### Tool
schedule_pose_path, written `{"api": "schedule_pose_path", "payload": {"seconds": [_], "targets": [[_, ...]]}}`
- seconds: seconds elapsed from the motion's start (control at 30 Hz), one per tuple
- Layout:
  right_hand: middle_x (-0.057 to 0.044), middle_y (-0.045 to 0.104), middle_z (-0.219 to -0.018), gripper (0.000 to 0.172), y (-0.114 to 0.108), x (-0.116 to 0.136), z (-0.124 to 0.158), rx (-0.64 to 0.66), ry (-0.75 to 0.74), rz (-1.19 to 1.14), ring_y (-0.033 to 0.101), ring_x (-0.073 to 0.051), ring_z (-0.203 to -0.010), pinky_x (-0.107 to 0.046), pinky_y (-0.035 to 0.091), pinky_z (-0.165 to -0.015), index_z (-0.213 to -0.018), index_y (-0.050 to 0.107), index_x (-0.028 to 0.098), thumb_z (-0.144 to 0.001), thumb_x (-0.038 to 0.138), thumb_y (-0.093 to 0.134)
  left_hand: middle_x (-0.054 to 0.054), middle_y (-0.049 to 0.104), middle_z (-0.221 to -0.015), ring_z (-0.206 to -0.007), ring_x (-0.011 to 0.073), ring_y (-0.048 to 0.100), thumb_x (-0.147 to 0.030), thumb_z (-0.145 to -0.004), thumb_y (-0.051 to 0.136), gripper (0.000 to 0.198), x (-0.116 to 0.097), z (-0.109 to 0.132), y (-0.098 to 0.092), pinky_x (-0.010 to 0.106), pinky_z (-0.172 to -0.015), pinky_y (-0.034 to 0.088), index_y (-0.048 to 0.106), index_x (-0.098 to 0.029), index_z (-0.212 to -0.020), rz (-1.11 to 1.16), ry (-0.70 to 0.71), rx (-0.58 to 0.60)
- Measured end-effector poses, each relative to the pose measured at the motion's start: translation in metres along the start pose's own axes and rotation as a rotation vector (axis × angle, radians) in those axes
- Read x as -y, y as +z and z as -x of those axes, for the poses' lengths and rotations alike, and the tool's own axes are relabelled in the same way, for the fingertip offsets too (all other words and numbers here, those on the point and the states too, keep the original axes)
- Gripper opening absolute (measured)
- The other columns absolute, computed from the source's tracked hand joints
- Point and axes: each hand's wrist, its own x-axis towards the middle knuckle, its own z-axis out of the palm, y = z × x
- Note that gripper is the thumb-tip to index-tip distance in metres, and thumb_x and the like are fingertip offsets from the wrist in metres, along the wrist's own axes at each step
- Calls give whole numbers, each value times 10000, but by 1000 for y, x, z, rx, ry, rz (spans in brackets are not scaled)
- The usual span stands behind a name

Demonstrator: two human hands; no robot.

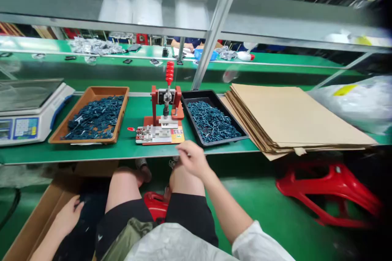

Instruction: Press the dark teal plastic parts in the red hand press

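Neither hand shows a clear hold in the head view. The right hand [192, 159] is just over the front edge of the green bench [128, 149], its fingers [183, 153] loosely curled and partly closed; whether they pinch anything small, I cannot tell. The left hand [69, 215] is low at the lower left, its fingers slightly spread above a dark heap [84, 224] in a cardboard box [39, 216]. Whether it touches or grasps the heap cannot be told. On the bench, straight ahead of the right hand, stands a red hand press [163, 104] with a red grip [170, 73], bolted to a base with a toggle clamp [150, 134]. A wooden tray [107, 90] of dark blue-green parts [94, 118] lies left of the press, and a black tray [196, 96] of similar parts [211, 121] lies right of it. Farther left is a digital scale [27, 118]; farther right lies a stack of cardboard sheets [290, 114], then a plastic bag [352, 104]. A red stool [327, 189] stands on the floor at right. Beyond the shelf uprights, a co-worker's forearms [183, 43] rest at a second bench.
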Motion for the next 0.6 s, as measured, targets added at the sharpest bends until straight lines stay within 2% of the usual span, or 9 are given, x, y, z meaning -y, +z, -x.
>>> {"api": "schedule_pose_path", "payload": {"seconds": [0.03, 0.07, 0.13, 0.23, 0.3, 0.37, 0.43, 0.5, 0.6], "targets": [[-70, 732, -925, 198, -22, -10, -11, -81, 19, 89, 680, -222, -888, -378, 561, -829, -973, 723, 240, -951, 210, 528, 92, 766, -783, -845, 390, 761, -501, -673, 560, 297, 2, -10, -6, 527, -811, 623, 679, -263, -805, -22, 50, 50], [-78, 737, -944, 201, -42, -22, -22, -144, 77, 184, 680, -230, -897, -386, 554, -844, -957, 727, 231, -948, 235, 526, 101, 778, -846, -901, 389, 757, -495, -662, 576, 291, -5, -14, -14, 523, -858, 616, 684, -262, -797, -12, 105, 95], [-90, 748, -970, 212, -71, -51, -42, -161, 250, 343, 682, -237, -885, -380, 543, -837, -961, 736, 215, -921, 269, 536, 116, 782, -1035, -991, 339, 745, -509, -737, 553, 351, -43, -16, -36, 468, -939, 594, 709, -241, -901, 33, 244, 67], [-61, 746, -833, 185, -83, -99, -65, 171, 485, 494, 664, -208, -718, -319, 510, -698, -942, 746, 198, -806, 286, 656, 117, 752, -1110, -1063, 262, 700, -472, -912, 463, 375, -126, -36, -68, 384, -1010, 542, 709, -204, -1001, 10, 470, -187], [-52, 747, -789, 107, -79, -121, -72, 352, 521, 550, 665, -202, -694, -296, 479, -655, -844, 739, 206, -785, 257, 666, 122, 744, -1109, -1037, 239, 693, -434, -948, 456, 379, -176, -64, -83, 347, -991, 538, 713, -176, -1052, -54, 511, -266], [-52, 757, -786, 79, -75, -131, -72, 422, 503, 580, 677, -205, -706, -289, 462, -649, -783, 720, 213, -798, 225, 643, 127, 739, -1164, -1056, 245, 691, -408, -920, 539, 360, -214, -96, -90, 339, -1006, 522, 722, -168, -1117, -208, 445, -159], [-50, 759, -771, 98, -74, -132, -68, 414, 486, 594, 681, -208, -702, -290, 454, -645, -762, 703, 215, -816, 212, 622, 127, 742, -1201, -1093, 260, 691, -369, -845, 659, 339, -239, -124, -90, 322, -996, 519, 742, -178, -1113, -346, 331, 11], [-55, 765, -777, 101, -75, -130, -64, 364, 488, 602, 688, -215, -713, -294, 460, -655, -783, 706, 214, -828, 218, 616, 132, 763, -1156, -1044, 272, 711, -289, -743, 750, 332, -255, -145, -84, 307, -929, 537, 765, -176, -1056, -415, 263, 124], [-74, 787, -880, 142, -78, -125, -63, 280, 508, 617, 712, -232, -801, -302, 485, -712, -876, 738, 214, -846, 219, 599, 141, 789, -1032, -936, 273, 732, -162, -653, 753, 291, -264, -158, -75, 297, -847, 544, 780, -160, -943, -446, 248, 167]]}}
